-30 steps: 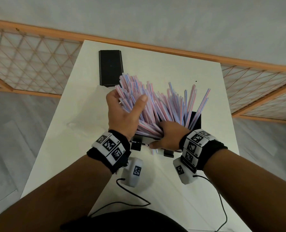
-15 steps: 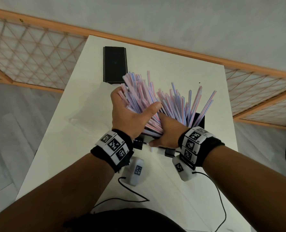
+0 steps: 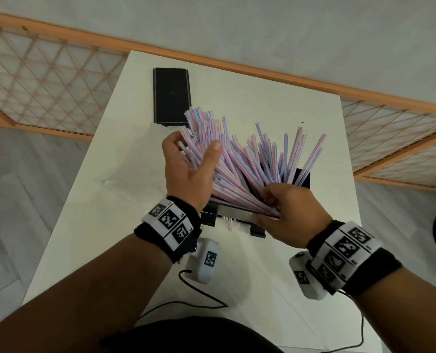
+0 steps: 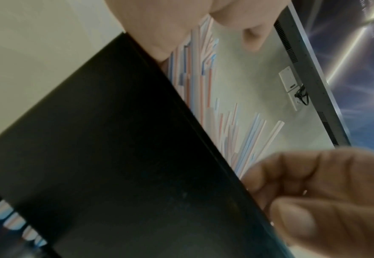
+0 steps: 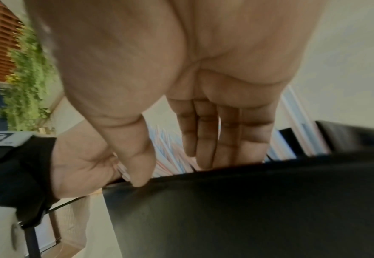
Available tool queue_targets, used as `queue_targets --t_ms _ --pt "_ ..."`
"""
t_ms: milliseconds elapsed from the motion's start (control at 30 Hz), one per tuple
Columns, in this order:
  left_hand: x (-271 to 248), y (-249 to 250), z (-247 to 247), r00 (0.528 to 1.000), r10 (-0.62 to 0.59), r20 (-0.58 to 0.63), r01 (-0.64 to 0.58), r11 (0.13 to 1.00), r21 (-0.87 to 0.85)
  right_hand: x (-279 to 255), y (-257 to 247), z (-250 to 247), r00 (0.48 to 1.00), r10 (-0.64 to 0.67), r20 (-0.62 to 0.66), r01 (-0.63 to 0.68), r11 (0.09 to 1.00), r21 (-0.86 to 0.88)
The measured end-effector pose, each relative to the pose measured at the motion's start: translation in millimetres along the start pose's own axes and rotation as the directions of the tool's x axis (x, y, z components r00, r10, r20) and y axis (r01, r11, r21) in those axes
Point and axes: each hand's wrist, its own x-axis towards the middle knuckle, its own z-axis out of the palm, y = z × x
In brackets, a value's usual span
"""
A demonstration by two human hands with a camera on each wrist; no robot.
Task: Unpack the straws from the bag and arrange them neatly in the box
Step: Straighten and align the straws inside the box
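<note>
A big bunch of pink, blue and white striped straws point(image 3: 250, 161) stands fanned out in a black box point(image 3: 302, 178) on the white table point(image 3: 250, 80). My left hand point(image 3: 194, 146) grips the left part of the bunch, thumb across the front. My right hand point(image 3: 270, 202) curls round the straws' lower ends at the box's near rim. The left wrist view shows the box wall point(image 4: 115, 157), the straws point(image 4: 203, 90) and my right hand's curled fingers point(image 4: 314, 192). In the right wrist view my thumb rests on the box rim point(image 5: 247, 209) and my fingers reach into the straws point(image 5: 172, 157).
A black lid point(image 3: 172, 95) lies flat at the table's far left. A crumpled clear bag point(image 3: 125, 179) lies left of the box. Two black clips point(image 3: 257, 229) and one loose straw point(image 3: 229, 224) sit by the box's near side. A wooden lattice fence point(image 3: 46, 80) surrounds the table.
My left hand has lifted its part of the bunch higher. My right hand has drawn back from among the straws to their lower ends at the near rim.
</note>
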Motion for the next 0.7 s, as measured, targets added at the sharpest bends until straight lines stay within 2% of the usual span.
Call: queue_targets --t_ms 67,100,167,300,433,567,700 --pt "-0.5 -1.1 1.2 1.000 0.007 0.008 -0.007 0.999 -0.037 2.5 -3.0 3.7 0.986 0.015 0.166 -0.015 1.000 -0.002" --pt "-0.4 -1.8 1.6 1.000 0.014 0.010 -0.014 0.999 -0.047 5.4 -5.8 5.2 0.978 -0.009 0.208 0.009 1.000 0.001" --pt "-0.7 -2.8 1.7 0.999 0.035 0.014 -0.034 0.998 -0.060 12.0 -8.4 7.1 0.969 -0.032 0.244 0.029 0.999 0.017" --pt "-0.8 -4.2 -0.4 0.999 0.047 0.008 -0.046 0.997 -0.067 25.0 -7.1 8.5 0.941 0.068 0.332 -0.038 0.995 -0.097" --pt "1.5 -3.5 -0.7 1.000 0.020 -0.017 -0.020 0.999 -0.044 32.6 -14.5 12.0 0.937 0.077 0.342 -0.059 0.996 -0.061" --pt "1.6 -5.9 1.4 0.999 -0.011 0.044 0.006 0.993 0.116 43.9 -22.3 15.6 0.892 0.154 0.425 -0.080 0.979 -0.188" --pt "0.5 -6.4 1.2 0.998 -0.017 0.063 0.003 0.977 0.214 54.8 -32.5 6.2 0.868 0.144 0.476 -0.110 0.989 -0.099"
